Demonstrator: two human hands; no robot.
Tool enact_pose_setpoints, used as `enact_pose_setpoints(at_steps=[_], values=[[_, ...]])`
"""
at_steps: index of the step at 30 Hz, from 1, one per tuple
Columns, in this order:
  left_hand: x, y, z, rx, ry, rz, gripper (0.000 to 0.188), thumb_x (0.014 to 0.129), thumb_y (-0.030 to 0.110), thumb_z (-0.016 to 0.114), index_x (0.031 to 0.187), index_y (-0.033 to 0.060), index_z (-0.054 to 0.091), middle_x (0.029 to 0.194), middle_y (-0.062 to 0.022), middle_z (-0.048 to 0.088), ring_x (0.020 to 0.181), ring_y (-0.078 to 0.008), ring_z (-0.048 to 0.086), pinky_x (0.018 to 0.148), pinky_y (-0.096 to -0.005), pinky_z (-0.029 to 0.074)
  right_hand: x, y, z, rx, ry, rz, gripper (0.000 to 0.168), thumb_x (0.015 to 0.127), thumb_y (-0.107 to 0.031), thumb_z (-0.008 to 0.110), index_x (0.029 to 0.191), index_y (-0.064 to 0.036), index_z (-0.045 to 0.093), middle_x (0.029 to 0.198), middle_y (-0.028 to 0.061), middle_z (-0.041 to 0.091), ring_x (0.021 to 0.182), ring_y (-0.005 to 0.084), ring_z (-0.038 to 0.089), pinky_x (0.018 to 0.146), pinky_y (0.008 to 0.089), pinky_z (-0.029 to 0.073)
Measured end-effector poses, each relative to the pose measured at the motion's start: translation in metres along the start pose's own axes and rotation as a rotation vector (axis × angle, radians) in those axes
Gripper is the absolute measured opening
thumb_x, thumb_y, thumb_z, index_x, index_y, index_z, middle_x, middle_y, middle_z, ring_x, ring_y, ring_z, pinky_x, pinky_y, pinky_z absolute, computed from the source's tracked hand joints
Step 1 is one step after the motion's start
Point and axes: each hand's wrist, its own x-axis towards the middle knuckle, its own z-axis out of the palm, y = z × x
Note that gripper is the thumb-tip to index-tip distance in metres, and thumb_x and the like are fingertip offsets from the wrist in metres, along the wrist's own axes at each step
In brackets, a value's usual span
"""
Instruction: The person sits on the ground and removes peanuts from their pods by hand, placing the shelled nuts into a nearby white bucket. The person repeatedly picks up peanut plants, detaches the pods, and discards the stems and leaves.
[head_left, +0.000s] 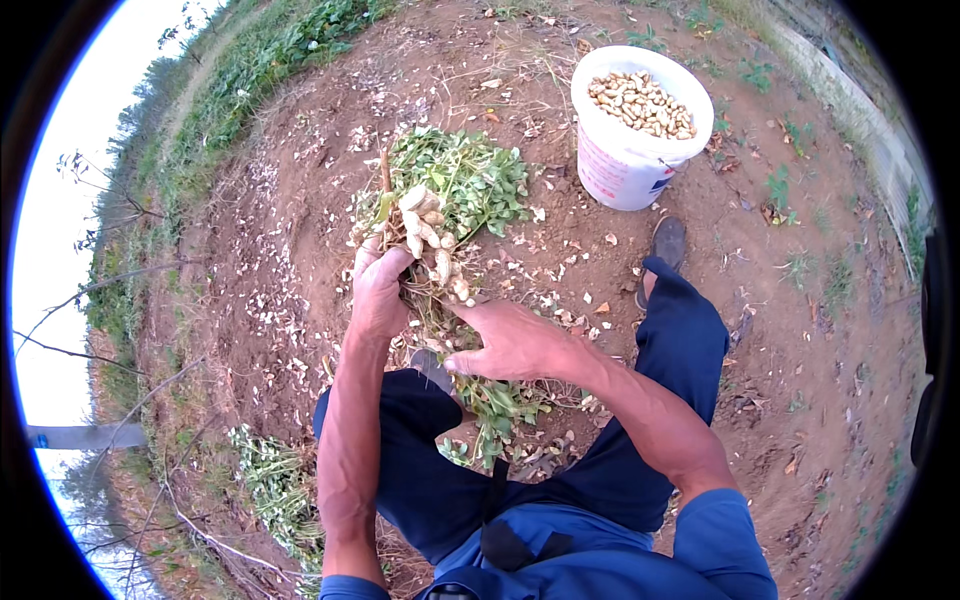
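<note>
My left hand (381, 289) grips an uprooted peanut plant by its stems and roots. A cluster of pale peanut pods (424, 225) hangs about the roots, just beyond my left thumb. My right hand (517, 341) is close to the plant's lower side, its thumb and fingers spread apart around the stems; its fingertips are partly hidden, and I cannot tell whether they touch. Leafy plant tops (491, 416) hang or lie below, between my legs. Past the pods, a heap of green peanut foliage (465, 172) rests on the soil.
A white plastic bucket (615, 169) bearing print holds many peanuts (641, 105) and stands at the upper right, beyond my shoe (667, 244). More pulled plants (277, 487) lie at the lower left, near bare branches (142, 401). Dry leaf scraps litter the reddish soil (787, 337).
</note>
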Motion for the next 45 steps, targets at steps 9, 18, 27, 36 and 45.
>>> enact_pose_setpoints(at_steps=[9, 18, 27, 36, 45], values=[[-0.004, 0.004, -0.001, 0.069, -0.084, -0.089, 0.032, 0.096, 0.006, 0.062, 0.127, 0.0001, 0.063, 0.098, -0.0075, 0.071, 0.073, -0.0140, 0.067, 0.060, -0.0270, 0.055, -0.005, 0.028, -0.066, 0.555, 0.549, -0.021, 0.051, 0.094, -0.030, 0.076, 0.131, 0.003, 0.063, 0.112, 0.0171, 0.072, 0.100, 0.0190, 0.069, 0.087, 0.0333, 0.056], [-0.013, -0.024, 0.018, 0.097, -0.138, -0.204, 0.028, 0.098, 0.013, 0.071, 0.124, 0.0044, 0.065, 0.102, -0.0022, 0.072, 0.084, -0.0108, 0.069, 0.071, -0.0275, 0.058, 0.015, 0.011, -0.042, 0.729, 0.634, -0.293, 0.052, 0.099, -0.038, 0.072, 0.133, 0.000, 0.061, 0.110, 0.0067, 0.067, 0.101, 0.0133, 0.064, 0.090, 0.0304, 0.053], [-0.020, -0.019, 0.018, 0.068, -0.175, -0.274, 0.029, 0.095, 0.010, 0.069, 0.123, 0.0042, 0.066, 0.109, -0.0012, 0.070, 0.093, -0.0111, 0.067, 0.080, -0.0291, 0.056, 0.009, 0.010, -0.056, 0.645, 0.556, -0.365, 0.027, 0.103, -0.028, 0.067, 0.110, -0.002, 0.069, 0.093, 0.0014, 0.071, 0.086, 0.0072, 0.063, 0.076, 0.0273, 0.052], [-0.015, -0.018, 0.032, 0.140, -0.245, -0.142, 0.033, 0.101, 0.011, 0.064, 0.133, 0.0014, 0.059, 0.103, -0.0039, 0.071, 0.086, -0.0094, 0.067, 0.075, -0.0247, 0.055, 0.006, 0.014, -0.057, 0.362, 0.607, -0.256, 0.023, 0.095, -0.019, 0.055, 0.104, 0.000, 0.062, 0.088, 0.0126, 0.064, 0.078, 0.0228, 0.063, 0.075, 0.0375, 0.052], [-0.017, -0.028, 0.032, 0.095, -0.194, -0.158, 0.031, 0.103, 0.023, 0.067, 0.124, 0.0014, 0.065, 0.099, -0.0005, 0.071, 0.084, -0.0050, 0.064, 0.071, -0.0225, 0.053, 0.014, 0.010, -0.041, 0.350, 0.674, -0.236, 0.024, 0.096, -0.023, 0.053, 0.101, 0.000, 0.061, 0.083, 0.0147, 0.065, 0.073, 0.0257, 0.063, 0.072, 0.0404, 0.052]])
